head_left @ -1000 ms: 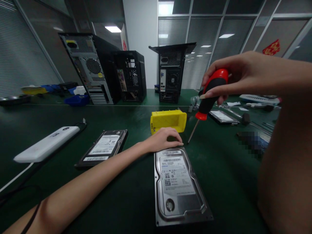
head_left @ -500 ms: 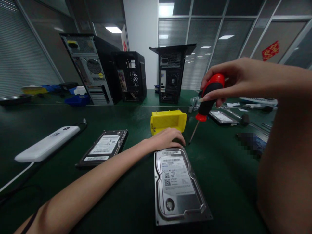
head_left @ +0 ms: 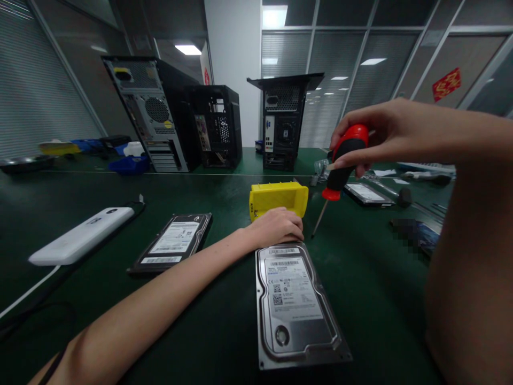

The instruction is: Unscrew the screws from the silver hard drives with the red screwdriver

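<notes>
— What fills the green bench (head_left: 372, 299)?
— A hard drive (head_left: 294, 305) lies flat, label up, at six o'clock, handy to both hands.
— And the hands?
— The left hand (head_left: 278, 227) rests fingers-down at the drive's twelve o'clock edge, likely steadying it; whether it grips anything, I can't tell. The right hand (head_left: 385, 131) clasps a screwdriver (head_left: 340, 168), tip slanting down toward the drive's one o'clock corner.

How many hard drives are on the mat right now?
3. One hard drive lies in front, its far end at the left hand; a second drive lies to its left; a third drive lies beyond the screwdriver. The right arm may hide more.
</notes>
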`<state>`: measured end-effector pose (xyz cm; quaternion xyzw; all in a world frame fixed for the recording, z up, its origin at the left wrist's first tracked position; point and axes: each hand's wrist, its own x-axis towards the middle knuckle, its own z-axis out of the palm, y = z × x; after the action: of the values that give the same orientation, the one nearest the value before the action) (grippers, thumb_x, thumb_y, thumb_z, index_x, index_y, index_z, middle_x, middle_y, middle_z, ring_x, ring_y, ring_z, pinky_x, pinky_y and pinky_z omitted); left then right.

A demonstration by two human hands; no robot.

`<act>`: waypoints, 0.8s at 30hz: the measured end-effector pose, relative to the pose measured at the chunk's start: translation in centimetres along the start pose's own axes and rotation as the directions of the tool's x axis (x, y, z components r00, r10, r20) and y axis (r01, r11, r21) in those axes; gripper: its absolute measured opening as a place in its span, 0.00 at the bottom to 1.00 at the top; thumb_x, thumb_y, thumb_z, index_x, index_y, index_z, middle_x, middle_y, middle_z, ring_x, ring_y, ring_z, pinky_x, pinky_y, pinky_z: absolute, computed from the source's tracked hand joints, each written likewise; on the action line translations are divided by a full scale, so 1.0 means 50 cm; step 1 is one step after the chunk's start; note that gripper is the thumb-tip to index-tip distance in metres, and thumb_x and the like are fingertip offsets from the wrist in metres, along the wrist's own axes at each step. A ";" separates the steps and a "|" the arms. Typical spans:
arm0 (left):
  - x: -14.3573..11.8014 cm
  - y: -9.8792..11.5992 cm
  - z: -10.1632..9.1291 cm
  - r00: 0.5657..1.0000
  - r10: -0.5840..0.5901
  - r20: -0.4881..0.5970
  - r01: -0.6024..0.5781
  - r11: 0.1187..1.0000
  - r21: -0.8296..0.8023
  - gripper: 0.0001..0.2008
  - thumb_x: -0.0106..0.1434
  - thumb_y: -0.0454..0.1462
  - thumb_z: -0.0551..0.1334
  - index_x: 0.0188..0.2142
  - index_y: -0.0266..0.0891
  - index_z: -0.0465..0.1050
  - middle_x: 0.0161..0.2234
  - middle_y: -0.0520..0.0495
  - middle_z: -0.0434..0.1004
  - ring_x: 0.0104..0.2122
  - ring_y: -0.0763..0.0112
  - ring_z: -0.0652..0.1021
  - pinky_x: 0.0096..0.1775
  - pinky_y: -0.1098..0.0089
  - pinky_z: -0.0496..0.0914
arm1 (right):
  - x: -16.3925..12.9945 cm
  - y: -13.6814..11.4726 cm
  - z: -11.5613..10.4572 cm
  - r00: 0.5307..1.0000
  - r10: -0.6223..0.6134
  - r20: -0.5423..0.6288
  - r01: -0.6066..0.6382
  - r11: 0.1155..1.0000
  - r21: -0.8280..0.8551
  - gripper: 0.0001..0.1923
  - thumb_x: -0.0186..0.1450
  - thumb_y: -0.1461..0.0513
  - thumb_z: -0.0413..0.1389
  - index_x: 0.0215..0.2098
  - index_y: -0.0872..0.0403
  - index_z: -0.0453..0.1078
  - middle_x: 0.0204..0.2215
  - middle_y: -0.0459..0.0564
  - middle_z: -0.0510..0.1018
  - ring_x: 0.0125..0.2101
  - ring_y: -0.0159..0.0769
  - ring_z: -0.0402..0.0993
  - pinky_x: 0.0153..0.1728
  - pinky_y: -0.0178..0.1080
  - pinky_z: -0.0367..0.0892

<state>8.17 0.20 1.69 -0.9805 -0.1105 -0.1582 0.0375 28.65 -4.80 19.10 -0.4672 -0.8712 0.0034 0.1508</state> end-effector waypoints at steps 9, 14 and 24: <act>-0.014 0.005 -0.026 0.989 -0.142 -0.029 0.130 0.959 -0.250 0.09 0.64 0.36 0.57 0.38 0.39 0.75 0.38 0.48 0.79 0.39 0.71 0.76 0.41 0.72 0.65 | -0.009 0.018 -0.011 0.999 -0.030 -0.031 0.028 0.998 -0.051 0.23 0.54 0.45 0.56 0.42 0.49 0.70 0.30 0.44 0.76 0.27 0.31 0.74 0.22 0.33 0.69; -0.009 0.020 -0.042 0.992 -0.121 0.019 0.122 0.959 -0.256 0.09 0.64 0.36 0.57 0.37 0.39 0.76 0.38 0.48 0.79 0.38 0.70 0.77 0.42 0.70 0.66 | -0.011 0.022 -0.015 0.998 -0.045 -0.039 0.041 0.995 -0.089 0.23 0.55 0.46 0.55 0.43 0.49 0.69 0.29 0.42 0.76 0.26 0.29 0.74 0.23 0.31 0.68; -0.006 0.030 -0.051 0.994 -0.079 0.072 0.093 0.972 -0.215 0.09 0.64 0.34 0.56 0.37 0.38 0.75 0.39 0.48 0.79 0.38 0.71 0.77 0.41 0.72 0.67 | -0.017 0.019 -0.015 0.999 -0.021 -0.030 0.019 0.997 -0.080 0.24 0.55 0.46 0.55 0.43 0.51 0.69 0.29 0.44 0.76 0.26 0.28 0.73 0.24 0.32 0.68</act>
<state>7.45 -1.58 3.96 -0.9775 -0.1361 -0.1397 -0.0808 30.04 -5.06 19.45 -0.4640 -0.8729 -0.0401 0.1454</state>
